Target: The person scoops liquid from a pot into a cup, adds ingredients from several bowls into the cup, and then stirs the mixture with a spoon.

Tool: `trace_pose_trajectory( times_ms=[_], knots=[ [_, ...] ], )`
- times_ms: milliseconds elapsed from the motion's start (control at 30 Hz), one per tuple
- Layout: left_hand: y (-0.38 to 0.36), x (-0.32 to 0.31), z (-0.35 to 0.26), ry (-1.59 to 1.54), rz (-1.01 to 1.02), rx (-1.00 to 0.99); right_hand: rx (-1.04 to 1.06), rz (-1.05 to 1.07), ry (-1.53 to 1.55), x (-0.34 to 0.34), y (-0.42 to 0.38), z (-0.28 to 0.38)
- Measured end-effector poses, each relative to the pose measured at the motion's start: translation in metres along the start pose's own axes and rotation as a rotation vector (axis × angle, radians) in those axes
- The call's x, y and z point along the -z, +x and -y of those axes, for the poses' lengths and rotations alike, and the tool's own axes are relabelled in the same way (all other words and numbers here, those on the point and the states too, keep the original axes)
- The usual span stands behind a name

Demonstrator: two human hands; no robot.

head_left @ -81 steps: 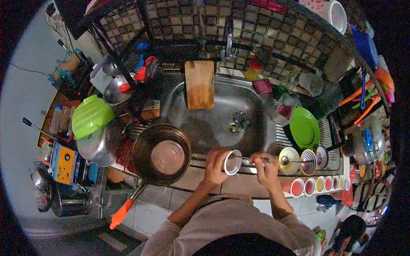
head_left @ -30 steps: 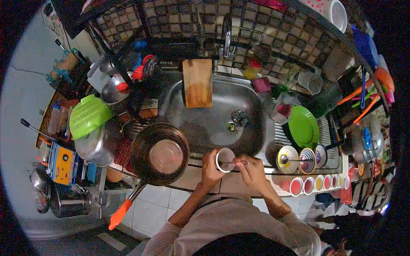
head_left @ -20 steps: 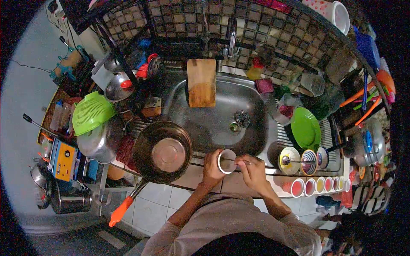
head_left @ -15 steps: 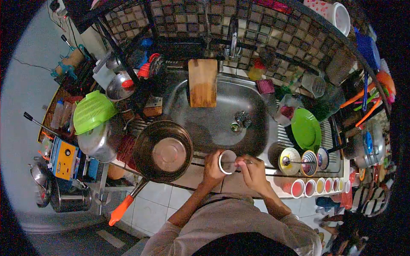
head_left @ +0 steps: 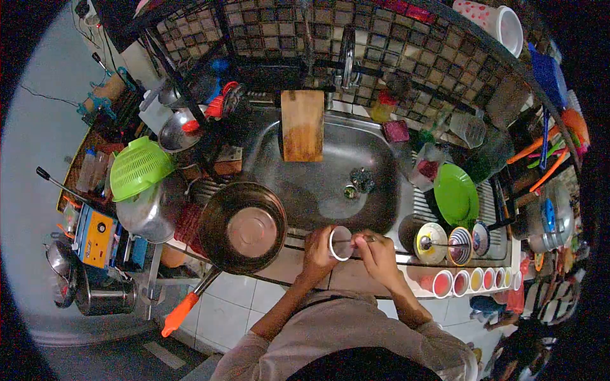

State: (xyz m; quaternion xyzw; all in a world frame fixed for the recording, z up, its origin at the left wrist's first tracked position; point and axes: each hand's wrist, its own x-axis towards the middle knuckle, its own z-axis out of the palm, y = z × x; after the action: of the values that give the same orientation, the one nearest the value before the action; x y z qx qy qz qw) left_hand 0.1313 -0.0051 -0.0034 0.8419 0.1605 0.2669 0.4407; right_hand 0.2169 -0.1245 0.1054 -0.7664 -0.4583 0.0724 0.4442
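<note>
My left hand [head_left: 318, 253] is wrapped around a white cup [head_left: 341, 243] at the sink's front edge, its mouth tilted toward me. In my right hand [head_left: 379, 255] is the handle of a spoon [head_left: 352, 240], which reaches into the cup; its bowl end is hard to make out. Right of my hands, a row of white cups [head_left: 442, 284] with red and yellow contents lines the counter edge. Behind them stand several bowls [head_left: 431, 243], with a long-handled spoon or ladle [head_left: 445, 244] lying across two of them.
A steel sink [head_left: 267, 159] lies ahead, with a wooden cutting board [head_left: 302, 126] across its back and a faucet [head_left: 347, 57] behind. A large frying pan [head_left: 210, 235] with an orange handle sits at left. A green plate [head_left: 456, 193] leans at right; a green colander [head_left: 141, 166] is far left.
The cup and both hands have shifted very slightly right and down. My grip on the cup and the spoon looks the same.
</note>
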Motion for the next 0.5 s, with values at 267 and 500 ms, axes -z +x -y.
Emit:
trace_pose_trajectory(
  times_ms=[267,500],
  knots=[
    [-0.004,0.004,0.0,-0.018,0.045,-0.027,-0.063,0.057,-0.011,-0.002,0.001,-0.009],
    [-0.005,-0.002,0.011,-0.048,0.061,-0.022,-0.096,0.078,-0.035,-0.005,0.003,-0.012]
  ],
)
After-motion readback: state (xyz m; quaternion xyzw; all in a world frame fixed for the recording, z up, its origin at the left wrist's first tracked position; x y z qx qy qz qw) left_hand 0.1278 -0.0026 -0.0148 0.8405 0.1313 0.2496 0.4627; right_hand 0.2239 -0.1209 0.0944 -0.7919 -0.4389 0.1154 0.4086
